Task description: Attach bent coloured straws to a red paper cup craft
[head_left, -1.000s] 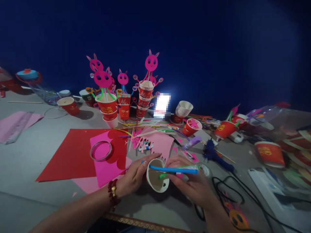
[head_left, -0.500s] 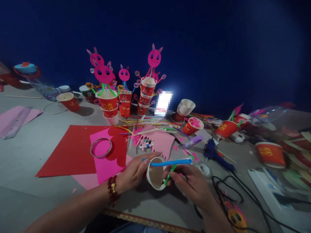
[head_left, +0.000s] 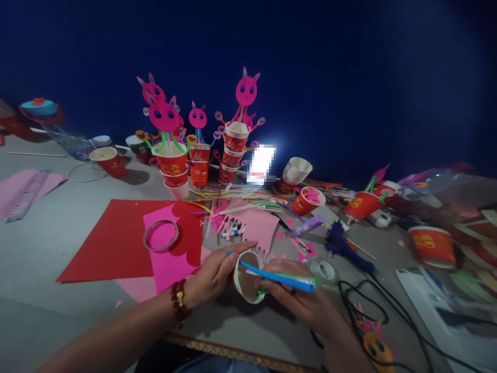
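My left hand [head_left: 212,272] is wrapped round the side of a paper cup [head_left: 241,292], which is tilted so its open mouth faces me. My right hand [head_left: 298,298] is closed at the cup's right rim, pinching a green pipe cleaner [head_left: 260,292] whose end reaches inside the cup. A thicker-looking blue pipe cleaner [head_left: 277,277] crosses over the mouth, from my left fingertips to above my right hand. Part of a green and whitish strip shows behind the blue one. The fingertips of my right hand are partly hidden.
Stacked red cups with pink paper figures [head_left: 164,116] stand at the back. Red paper [head_left: 104,243] and a tape roll [head_left: 161,235] lie left. Right are a glue gun [head_left: 345,248], its black cord, clear tape [head_left: 322,270] and a white tray [head_left: 421,305]. Loose pipe cleaners [head_left: 256,194] lie behind.
My right hand has turned and shifted slightly, bringing the green pipe cleaner's end lower into the cup. The blue pipe cleaner's right end has swung down towards me. My left hand stays on the cup.
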`<state>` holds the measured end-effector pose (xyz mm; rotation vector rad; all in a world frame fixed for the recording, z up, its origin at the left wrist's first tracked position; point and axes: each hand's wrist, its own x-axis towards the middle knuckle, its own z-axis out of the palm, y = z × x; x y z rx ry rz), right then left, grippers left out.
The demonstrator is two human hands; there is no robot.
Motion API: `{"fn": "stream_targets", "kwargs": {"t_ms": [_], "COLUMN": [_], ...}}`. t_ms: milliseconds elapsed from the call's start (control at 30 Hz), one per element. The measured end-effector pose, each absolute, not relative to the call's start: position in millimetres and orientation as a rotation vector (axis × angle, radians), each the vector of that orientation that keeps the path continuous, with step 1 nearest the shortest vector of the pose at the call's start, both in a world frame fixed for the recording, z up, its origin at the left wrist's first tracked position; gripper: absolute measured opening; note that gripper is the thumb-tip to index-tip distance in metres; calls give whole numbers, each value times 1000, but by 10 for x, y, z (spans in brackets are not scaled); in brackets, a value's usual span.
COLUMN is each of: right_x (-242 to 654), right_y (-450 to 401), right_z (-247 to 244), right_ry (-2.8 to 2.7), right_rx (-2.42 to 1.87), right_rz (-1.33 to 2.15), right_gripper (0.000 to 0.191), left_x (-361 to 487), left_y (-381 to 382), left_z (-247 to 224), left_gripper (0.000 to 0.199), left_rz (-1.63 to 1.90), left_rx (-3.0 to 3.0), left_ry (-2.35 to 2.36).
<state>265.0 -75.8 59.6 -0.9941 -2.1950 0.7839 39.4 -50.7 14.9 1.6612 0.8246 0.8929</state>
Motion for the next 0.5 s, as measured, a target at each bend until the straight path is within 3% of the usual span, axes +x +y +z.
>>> {"fn": "stream_targets", "kwargs": {"t_ms": [333, 500], "right_x": [2617, 2630], "right_y": [-725, -746], "right_z": [543, 513], "right_ry": [-2202, -1902], "right_rx": [-971, -1042], "right_rz": [776, 747], "right_gripper": [6, 39], "left_x": [421, 435], "left_y": [-458, -445], "left_z": [96, 78], "left_gripper": [62, 61], "left_rz": [940, 902], "left_rx": [1485, 1475], "left_ry": [853, 885]}}
